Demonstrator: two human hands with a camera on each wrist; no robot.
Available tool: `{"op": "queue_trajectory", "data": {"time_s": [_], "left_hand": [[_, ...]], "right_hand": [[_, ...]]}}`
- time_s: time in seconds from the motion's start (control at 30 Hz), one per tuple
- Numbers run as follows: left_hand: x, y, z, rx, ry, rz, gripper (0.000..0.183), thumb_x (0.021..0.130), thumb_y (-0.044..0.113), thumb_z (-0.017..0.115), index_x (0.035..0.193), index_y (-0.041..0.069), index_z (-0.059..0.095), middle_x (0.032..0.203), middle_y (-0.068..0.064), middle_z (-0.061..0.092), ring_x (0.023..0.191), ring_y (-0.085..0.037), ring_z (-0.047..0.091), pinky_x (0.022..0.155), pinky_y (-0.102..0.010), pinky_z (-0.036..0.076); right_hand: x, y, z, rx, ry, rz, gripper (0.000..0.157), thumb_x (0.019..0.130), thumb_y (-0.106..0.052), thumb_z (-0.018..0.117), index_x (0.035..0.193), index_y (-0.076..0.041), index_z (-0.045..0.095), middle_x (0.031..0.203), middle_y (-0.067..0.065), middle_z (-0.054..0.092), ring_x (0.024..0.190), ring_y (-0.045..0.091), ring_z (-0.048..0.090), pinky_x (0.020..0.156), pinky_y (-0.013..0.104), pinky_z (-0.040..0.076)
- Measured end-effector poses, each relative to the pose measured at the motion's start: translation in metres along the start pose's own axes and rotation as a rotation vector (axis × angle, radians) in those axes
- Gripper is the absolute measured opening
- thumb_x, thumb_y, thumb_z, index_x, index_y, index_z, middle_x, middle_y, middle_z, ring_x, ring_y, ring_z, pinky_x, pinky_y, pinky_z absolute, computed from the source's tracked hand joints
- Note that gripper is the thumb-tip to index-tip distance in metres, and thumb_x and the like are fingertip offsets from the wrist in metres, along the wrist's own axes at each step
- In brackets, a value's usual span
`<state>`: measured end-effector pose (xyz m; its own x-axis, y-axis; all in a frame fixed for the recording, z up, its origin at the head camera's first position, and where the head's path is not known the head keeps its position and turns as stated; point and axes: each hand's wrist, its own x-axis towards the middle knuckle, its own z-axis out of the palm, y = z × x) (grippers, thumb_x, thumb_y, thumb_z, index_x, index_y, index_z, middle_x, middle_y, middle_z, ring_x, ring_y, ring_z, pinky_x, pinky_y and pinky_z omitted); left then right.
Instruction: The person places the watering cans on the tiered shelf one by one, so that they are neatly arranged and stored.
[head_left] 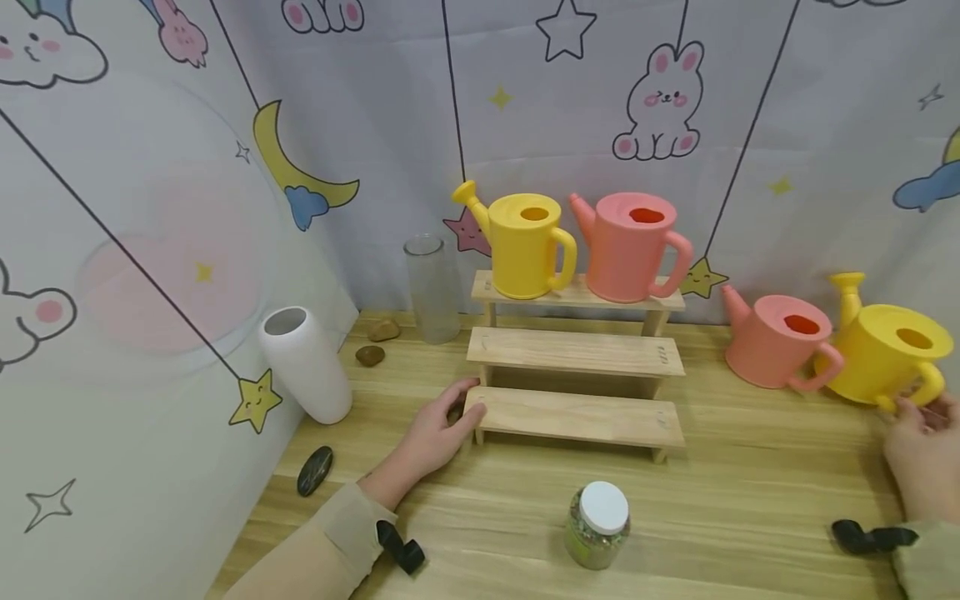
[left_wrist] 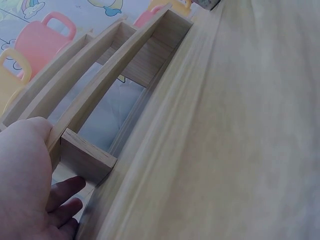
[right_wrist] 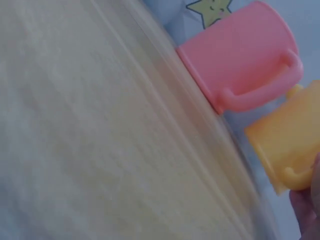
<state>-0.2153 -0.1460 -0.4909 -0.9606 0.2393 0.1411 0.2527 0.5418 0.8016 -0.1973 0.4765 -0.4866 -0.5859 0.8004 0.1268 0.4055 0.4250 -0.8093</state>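
My left hand (head_left: 437,429) grips the left end of the lowest step of a three-step wooden stand (head_left: 573,415). In the left wrist view its fingers (left_wrist: 65,192) curl beside the stand's end leg. At the far right, my right hand (head_left: 926,446) holds the handle of a yellow watering can (head_left: 877,354), and the can's base stands off the tabletop in the right wrist view. Beside it sits a pink watering can (head_left: 772,346), partly overlapping it in the head view. Another yellow watering can (head_left: 521,250) and another pink one (head_left: 624,254) stand on the top step.
A jar with a white lid (head_left: 600,521) stands in front of the stand. To the left are a white vase (head_left: 311,371), a clear glass vase (head_left: 433,292), a dark oval stone (head_left: 315,471) and two brown stones (head_left: 370,356). A printed curtain (head_left: 525,125) hangs behind the table.
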Motion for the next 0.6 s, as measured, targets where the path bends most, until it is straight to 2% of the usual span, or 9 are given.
{"op": "queue_trajectory", "data": {"time_s": [0.1,0.2,0.27,0.33,0.37,0.4,0.5,0.57,0.6], "left_hand": [[0.0,0.0,0.0,-0.007,0.0,-0.001,0.05,0.1,0.061,0.055,0.146,0.043,0.05,0.148,0.003,0.059,0.136,-0.02,0.058,0.114,-0.046,0.047],[0.0,0.0,0.0,-0.007,-0.002,-0.003,0.05,0.1,0.061,0.055,0.146,0.043,0.049,0.148,0.004,0.059,0.136,-0.02,0.058,0.114,-0.046,0.047],[0.0,0.0,0.0,-0.006,-0.003,-0.006,0.049,0.1,0.061,0.055,0.146,0.044,0.049,0.148,0.004,0.059,0.136,-0.019,0.058,0.114,-0.046,0.047],[0.0,-0.001,0.0,-0.007,-0.005,-0.008,0.05,0.1,0.061,0.055,0.146,0.044,0.049,0.146,0.004,0.06,0.135,-0.019,0.059,0.113,-0.046,0.047],[0.0,-0.001,0.0,-0.008,-0.005,-0.008,0.05,0.099,0.061,0.055,0.146,0.043,0.049,0.146,0.003,0.061,0.135,-0.019,0.059,0.113,-0.046,0.047],[0.0,-0.001,0.0,-0.008,-0.006,-0.009,0.05,0.099,0.061,0.055,0.146,0.043,0.049,0.146,0.003,0.06,0.135,-0.019,0.059,0.113,-0.046,0.047],[0.001,0.0,0.001,-0.007,-0.006,-0.007,0.05,0.099,0.061,0.055,0.146,0.043,0.049,0.147,0.004,0.06,0.136,-0.019,0.058,0.114,-0.046,0.047],[0.001,0.0,0.001,-0.003,-0.004,-0.005,0.05,0.099,0.061,0.055,0.145,0.043,0.05,0.147,0.005,0.059,0.136,-0.019,0.058,0.114,-0.045,0.047],[0.001,0.0,0.001,-0.001,-0.003,-0.005,0.05,0.099,0.061,0.055,0.145,0.043,0.05,0.147,0.005,0.06,0.136,-0.018,0.058,0.114,-0.045,0.047]], "right_hand": [[-0.002,-0.004,-0.004,0.023,0.035,0.033,0.049,0.109,-0.04,0.029,0.155,-0.025,0.039,0.136,-0.027,0.039,0.102,-0.023,0.028,0.1,0.013,0.035],[-0.005,-0.009,-0.011,0.006,0.08,-0.034,0.051,0.111,-0.038,0.025,0.15,-0.014,0.049,0.132,-0.01,0.054,0.093,-0.02,0.024,0.087,0.011,0.029],[-0.008,-0.015,-0.016,-0.018,0.107,-0.13,0.054,0.113,-0.036,0.022,0.147,-0.005,0.05,0.13,0.006,0.056,0.09,-0.016,0.019,0.084,0.014,0.023],[-0.013,-0.024,-0.021,-0.036,0.149,-0.266,0.053,0.113,-0.03,0.021,0.145,0.004,0.045,0.133,0.024,0.052,0.094,-0.006,0.033,0.093,0.022,0.033],[-0.017,-0.027,-0.022,-0.078,0.187,-0.381,0.048,0.113,-0.023,0.024,0.141,0.01,0.047,0.127,0.031,0.053,0.094,0.004,0.042,0.093,0.028,0.039],[-0.02,-0.033,-0.026,-0.07,0.186,-0.425,0.048,0.113,-0.023,0.024,0.141,0.01,0.046,0.129,0.031,0.053,0.099,0.014,0.049,0.102,0.036,0.041],[-0.031,-0.053,-0.032,-0.02,0.246,-0.468,0.047,0.112,-0.026,0.03,0.136,0.006,0.055,0.111,-0.002,0.064,0.098,0.011,0.053,0.1,0.029,0.044],[-0.041,-0.069,-0.036,0.0,0.257,-0.415,0.045,0.111,-0.032,0.033,0.13,-0.003,0.062,0.092,-0.023,0.051,0.08,-0.004,0.043,0.081,0.018,0.039],[-0.047,-0.08,-0.039,0.059,0.247,-0.313,0.046,0.11,-0.041,0.032,0.133,-0.013,0.062,0.091,-0.032,0.041,0.081,-0.011,0.035,0.081,0.014,0.032]]}}
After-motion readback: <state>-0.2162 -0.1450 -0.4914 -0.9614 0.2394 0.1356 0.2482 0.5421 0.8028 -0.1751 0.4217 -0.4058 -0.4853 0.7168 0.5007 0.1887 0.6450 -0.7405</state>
